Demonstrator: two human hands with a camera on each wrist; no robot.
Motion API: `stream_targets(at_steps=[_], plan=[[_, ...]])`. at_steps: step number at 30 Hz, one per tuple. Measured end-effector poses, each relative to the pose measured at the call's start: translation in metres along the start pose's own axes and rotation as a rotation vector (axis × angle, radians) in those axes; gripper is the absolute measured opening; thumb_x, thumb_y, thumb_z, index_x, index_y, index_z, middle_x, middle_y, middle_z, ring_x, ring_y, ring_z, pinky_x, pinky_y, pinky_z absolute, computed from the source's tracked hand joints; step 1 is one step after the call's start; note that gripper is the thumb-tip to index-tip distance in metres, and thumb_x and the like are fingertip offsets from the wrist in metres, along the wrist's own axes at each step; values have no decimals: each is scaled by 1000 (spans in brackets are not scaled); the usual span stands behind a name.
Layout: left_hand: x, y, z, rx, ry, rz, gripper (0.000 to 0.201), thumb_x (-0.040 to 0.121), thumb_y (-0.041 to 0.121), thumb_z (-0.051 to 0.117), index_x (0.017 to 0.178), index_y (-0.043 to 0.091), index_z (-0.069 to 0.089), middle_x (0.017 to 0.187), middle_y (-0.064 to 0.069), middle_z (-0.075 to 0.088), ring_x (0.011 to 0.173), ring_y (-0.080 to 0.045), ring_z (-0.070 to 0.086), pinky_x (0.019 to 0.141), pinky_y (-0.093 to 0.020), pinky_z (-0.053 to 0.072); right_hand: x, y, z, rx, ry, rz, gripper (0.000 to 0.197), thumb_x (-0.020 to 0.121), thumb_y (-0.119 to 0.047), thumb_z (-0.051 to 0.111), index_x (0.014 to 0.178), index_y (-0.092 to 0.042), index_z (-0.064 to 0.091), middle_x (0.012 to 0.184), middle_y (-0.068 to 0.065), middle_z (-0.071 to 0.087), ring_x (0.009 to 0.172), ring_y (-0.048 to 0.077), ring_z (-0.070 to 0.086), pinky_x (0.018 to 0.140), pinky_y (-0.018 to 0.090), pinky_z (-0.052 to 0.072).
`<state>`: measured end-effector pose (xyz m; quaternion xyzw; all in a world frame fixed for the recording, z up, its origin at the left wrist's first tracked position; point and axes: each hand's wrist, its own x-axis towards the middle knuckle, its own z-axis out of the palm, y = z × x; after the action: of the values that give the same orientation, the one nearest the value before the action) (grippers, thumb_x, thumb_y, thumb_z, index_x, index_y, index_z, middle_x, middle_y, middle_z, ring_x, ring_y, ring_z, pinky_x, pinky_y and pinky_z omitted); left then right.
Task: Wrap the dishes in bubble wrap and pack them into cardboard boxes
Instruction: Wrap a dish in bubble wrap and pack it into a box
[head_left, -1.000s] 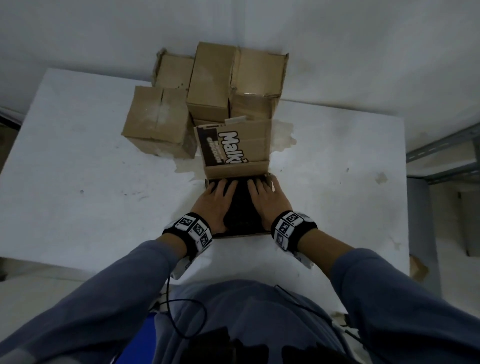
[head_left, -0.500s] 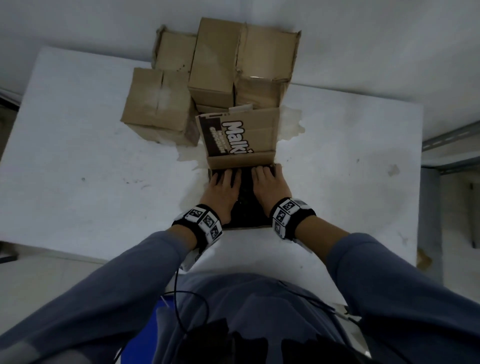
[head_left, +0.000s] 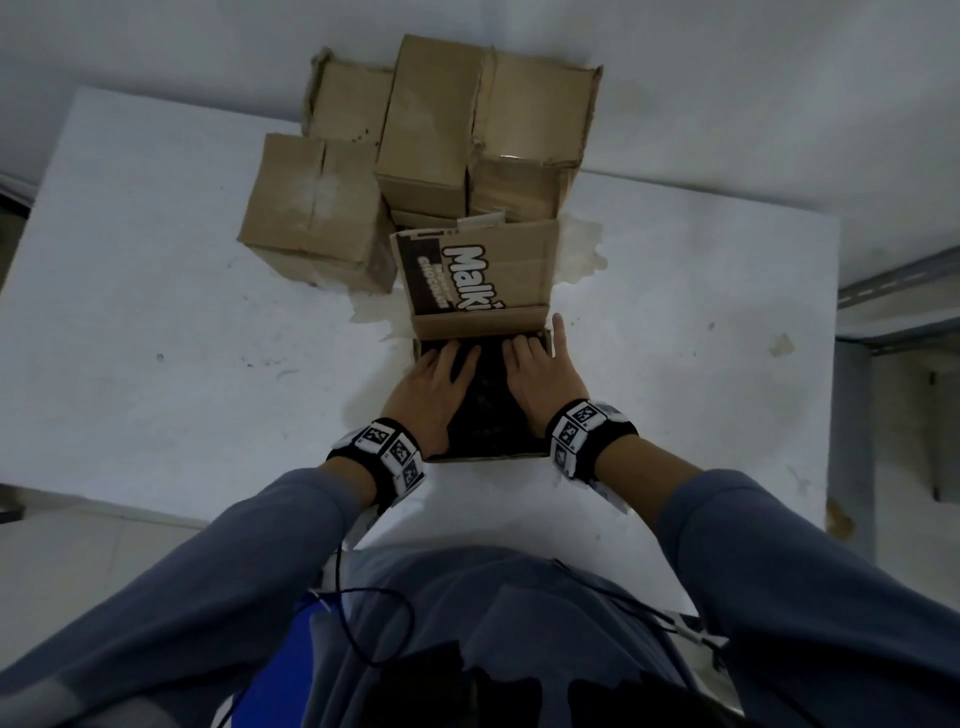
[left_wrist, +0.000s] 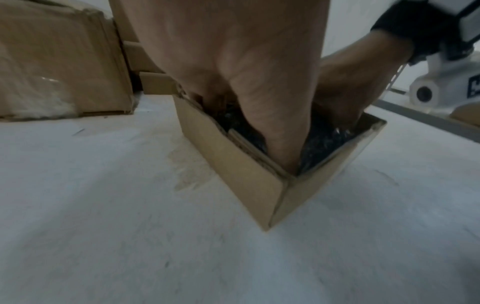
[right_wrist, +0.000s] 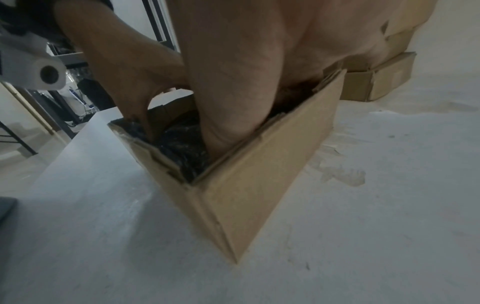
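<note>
A small open cardboard box (head_left: 483, 457) stands on the white table (head_left: 156, 338) just in front of me, its printed flap (head_left: 498, 270) standing up at the far side. Inside lies a dark bundle in bubble wrap (head_left: 485, 400). My left hand (head_left: 447, 369) and right hand (head_left: 530, 364) lie side by side on the bundle, fingers stretched toward the flap, pressing down. The right little finger sticks out past the box's right wall. In the left wrist view my left hand (left_wrist: 233, 61) reaches into the box (left_wrist: 246, 181); in the right wrist view my right hand (right_wrist: 246, 72) does the same over the bundle (right_wrist: 182, 144).
Several closed cardboard boxes are stacked at the table's far side: one at the left (head_left: 311, 208), two taller ones (head_left: 431, 119) (head_left: 535, 119) behind the flap. A metal shelf frame (head_left: 893, 291) stands beyond the table's right edge. Bare tabletop lies left and right of the box.
Both hands have slid a little further forward on the bundle toward the flap. The right little finger now lies outside the right wall. The box has stayed in place.
</note>
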<state>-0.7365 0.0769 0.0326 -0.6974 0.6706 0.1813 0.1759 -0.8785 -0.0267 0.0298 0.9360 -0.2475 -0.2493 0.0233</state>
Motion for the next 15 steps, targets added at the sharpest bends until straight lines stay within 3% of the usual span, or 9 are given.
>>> stream_targets(at_steps=[4, 8, 10, 13, 15], plan=[[-1, 1, 4, -19, 22, -14, 116, 68, 32, 77, 157, 9, 5, 154, -22, 17, 135, -36, 33, 119, -35, 22, 0, -5, 5, -56, 20, -2, 51, 90, -22, 58, 136, -3, 49, 113, 9, 57, 108, 28, 55, 119, 59, 12], [0, 7, 5, -4, 3, -4, 116, 71, 31, 74, 156, 5, -1, 155, -24, 12, 144, -36, 17, 123, -39, 8, -1, -16, 3, -48, -31, 67, 54, 98, -19, 44, 146, 2, 32, 128, 13, 50, 118, 30, 49, 120, 57, 8], [3, 6, 4, -33, -5, 6, 119, 67, 36, 73, 156, 5, 1, 153, -23, 13, 145, -36, 13, 124, -42, 7, -4, -15, 3, -16, -36, 93, 71, 95, -26, 50, 150, 7, 18, 140, 21, 42, 130, 35, 41, 120, 55, 3], [6, -3, 2, -205, -18, 3, 120, 64, 57, 74, 156, 12, 11, 150, -18, 20, 139, -40, 22, 121, -43, 18, -10, -5, -2, 178, -117, 40, 121, 69, -51, 76, 152, 4, 7, 150, 27, 25, 143, 41, 21, 117, 60, -8], [5, -5, 1, -235, -2, 20, 120, 65, 64, 73, 155, 11, 16, 149, -18, 24, 137, -39, 26, 119, -42, 20, -14, 0, -6, 257, -141, 34, 133, 61, -65, 77, 153, -1, 6, 154, 24, 21, 146, 42, 14, 115, 61, -8]])
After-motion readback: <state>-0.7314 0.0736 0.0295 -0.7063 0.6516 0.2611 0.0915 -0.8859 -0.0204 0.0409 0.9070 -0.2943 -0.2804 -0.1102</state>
